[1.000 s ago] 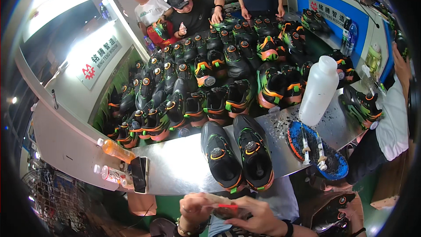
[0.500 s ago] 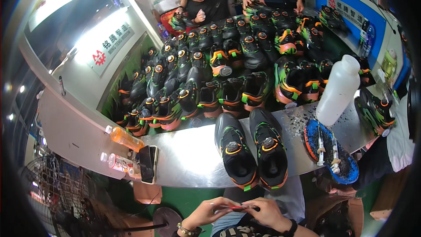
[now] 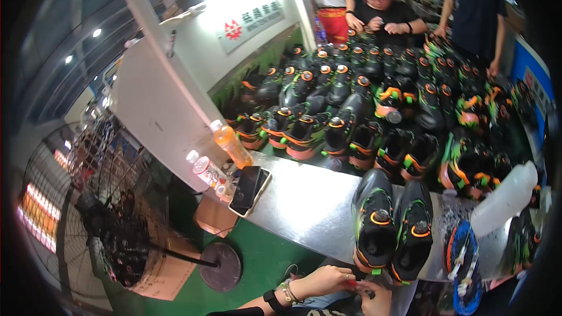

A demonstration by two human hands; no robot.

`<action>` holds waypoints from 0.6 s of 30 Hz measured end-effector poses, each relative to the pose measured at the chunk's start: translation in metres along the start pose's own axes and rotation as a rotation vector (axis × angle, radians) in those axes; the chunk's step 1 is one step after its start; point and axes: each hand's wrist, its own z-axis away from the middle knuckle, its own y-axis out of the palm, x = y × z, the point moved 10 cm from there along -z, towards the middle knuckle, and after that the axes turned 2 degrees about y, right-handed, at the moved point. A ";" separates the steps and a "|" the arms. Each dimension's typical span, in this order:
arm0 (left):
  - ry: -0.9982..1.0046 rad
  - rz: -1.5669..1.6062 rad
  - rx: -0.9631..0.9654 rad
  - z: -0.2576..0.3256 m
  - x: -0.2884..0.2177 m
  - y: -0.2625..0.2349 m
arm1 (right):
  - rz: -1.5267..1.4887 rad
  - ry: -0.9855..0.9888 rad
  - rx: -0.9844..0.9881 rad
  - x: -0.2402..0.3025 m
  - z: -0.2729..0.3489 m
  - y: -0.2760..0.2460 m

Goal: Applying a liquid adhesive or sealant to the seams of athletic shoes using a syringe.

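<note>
Low at the front, my left hand [image 3: 329, 281] and my right hand [image 3: 374, 299] meet with fingertips pinched together. A bit of red shows between them, on a small thin thing too hidden to name. Just beyond my hands, a pair of black shoes, the left shoe [image 3: 373, 192] and the right shoe [image 3: 414, 206], stands at the metal table's [image 3: 293, 190] near edge. Both have green and orange trim and a round dial, with heels toward me; neither hand touches them. To their right lies a blue-rimmed sole [image 3: 468, 299] with two syringe-like tubes on it.
Rows of similar shoes [image 3: 345, 129] fill the surface beyond. A white plastic bottle [image 3: 506, 199] leans in view at right. On the left are a phone [image 3: 249, 189], an orange drink bottle [image 3: 232, 143], another bottle [image 3: 208, 171] and a floor fan [image 3: 99, 208]. Three people stand or sit across.
My view has swung left, so the table and shoes appear further right and more of the fan shows. My hands stay together in front, the right one now turned and lower in the picture.
</note>
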 end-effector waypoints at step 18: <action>0.051 0.128 -0.041 -0.003 -0.007 0.017 | 0.075 0.009 -0.077 -0.001 0.020 -0.026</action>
